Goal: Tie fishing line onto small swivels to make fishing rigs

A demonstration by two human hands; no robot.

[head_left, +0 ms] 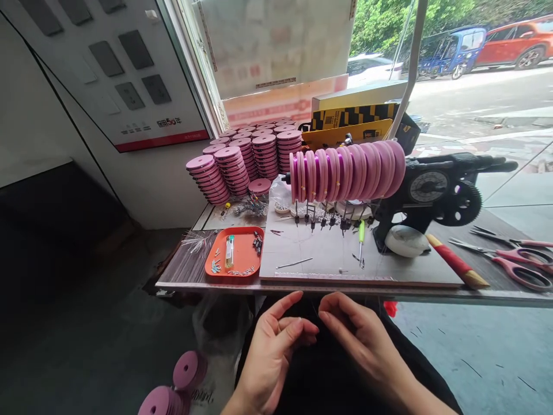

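A person sits at a low work table beside an open shopfront, seen from their own head looking down. Both bare hands are held close together over the person's dark lap, just below the table's front edge. The left hand has its thumb and forefinger pressed together, the other fingers loosely curled and one raised; the right hand faces it with fingertips drawn in toward the left, almost touching. Whatever they pinch between them is too fine to make out, so I cannot tell whether anything is held. On the table, straight ahead of the hands, lies a pale grey board with a thin needle and a small green-handled tool on it. Above the board a row of pink spools is threaded side by side on a black winding machine with a dial and a gear wheel; small weights hang below the row. To the left of the board sits an orange tray holding a lighter and tiny metal parts. Behind it stand several tilted stacks of pink discs. At the right of the table lie a red and yellow handled tool and pink scissors. More pink discs rest in a bag on the floor at lower left. Parked cars show outside.
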